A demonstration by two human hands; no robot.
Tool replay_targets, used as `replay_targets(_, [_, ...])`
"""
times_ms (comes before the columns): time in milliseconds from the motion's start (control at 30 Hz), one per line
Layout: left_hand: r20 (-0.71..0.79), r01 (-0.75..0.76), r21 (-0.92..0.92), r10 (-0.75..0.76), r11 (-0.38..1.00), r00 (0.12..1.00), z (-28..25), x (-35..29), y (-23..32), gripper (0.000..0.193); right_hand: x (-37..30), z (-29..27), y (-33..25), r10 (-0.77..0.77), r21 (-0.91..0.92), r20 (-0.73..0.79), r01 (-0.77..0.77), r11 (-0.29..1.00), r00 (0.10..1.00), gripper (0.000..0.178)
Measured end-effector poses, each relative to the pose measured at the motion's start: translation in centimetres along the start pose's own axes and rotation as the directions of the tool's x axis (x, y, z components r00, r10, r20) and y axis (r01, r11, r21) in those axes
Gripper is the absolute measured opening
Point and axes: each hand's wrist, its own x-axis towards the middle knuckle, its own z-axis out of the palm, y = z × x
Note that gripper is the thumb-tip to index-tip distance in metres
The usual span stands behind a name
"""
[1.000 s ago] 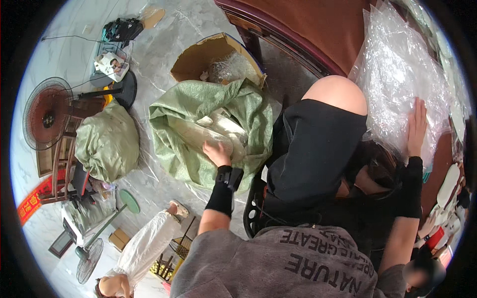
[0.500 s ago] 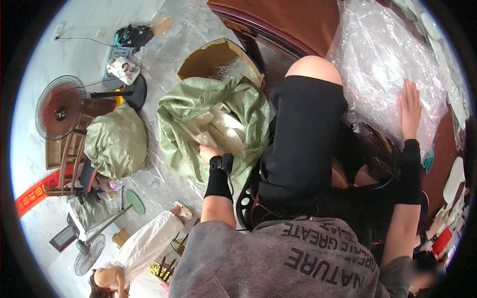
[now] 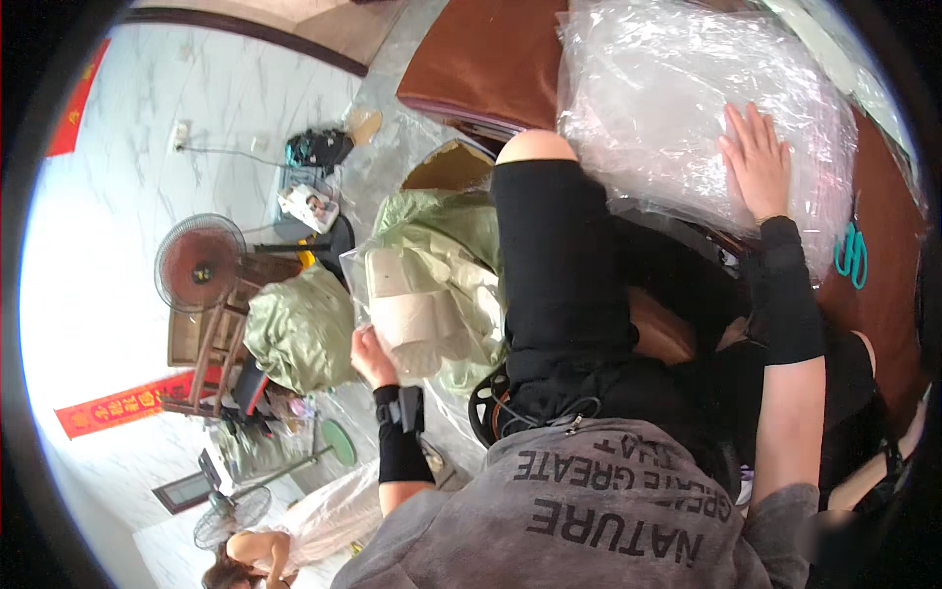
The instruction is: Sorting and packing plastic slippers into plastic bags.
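Head view: the left hand has its grip pinched on a clear bag of pale rolled pieces, lifted out of the open green sack on the floor at left. The right hand lies spread flat on the stack of clear plastic bags on the brown bench at far right. Best to support the bag from beneath so it cannot slip, and keep the stack pinned.

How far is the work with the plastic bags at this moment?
Done: a pile of clear plastic bags already lies on the brown table, under the flat right hand. In hand: the left hand holds a clear bag with pale folded pieces above the green sack. Left: that sack looks far from empty, and another green sack sits beside it.
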Motion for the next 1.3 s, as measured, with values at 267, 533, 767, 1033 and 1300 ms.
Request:
replay_targets(267, [0.193,-0.32,0.071,0.302,0.945,0.934,-4.6,4.4,26.1,0.024,0.2,-3.4,-0.7,0.074,-0.019,0.18,-0.072,0.997,0.981,0.056])
replay_targets(533, [0.537,-0.495,-0.34,0.597,0.799,0.596,7.0,8.5,44.0,0.026,-1.1,-3.3,0.3,0.124,0.174,0.077,-0.136,0.975,0.989,0.054])
replay_targets(767, [0.479,-0.659,-0.534,0.832,0.53,0.28,29.6,10.1,43.4,0.025,-1.0,-2.9,0.0,0.116,0.418,0.14,-0.165,0.893,0.983,0.047])
replay_targets(1033, [0.399,-0.515,-0.239,0.567,0.823,0.721,36.7,-0.9,33.8,0.043,-0.8,-1.1,0.3,0.077,0.171,-0.098,-0.06,0.983,0.992,0.049])
replay_targets(1300, [0.353,-0.19,-0.662,0.525,0.725,0.775,39.1,-1.9,34.9,0.039,-1.4,-3.2,3.1,-0.16,0.483,0.158,0.065,0.873,0.974,0.048])
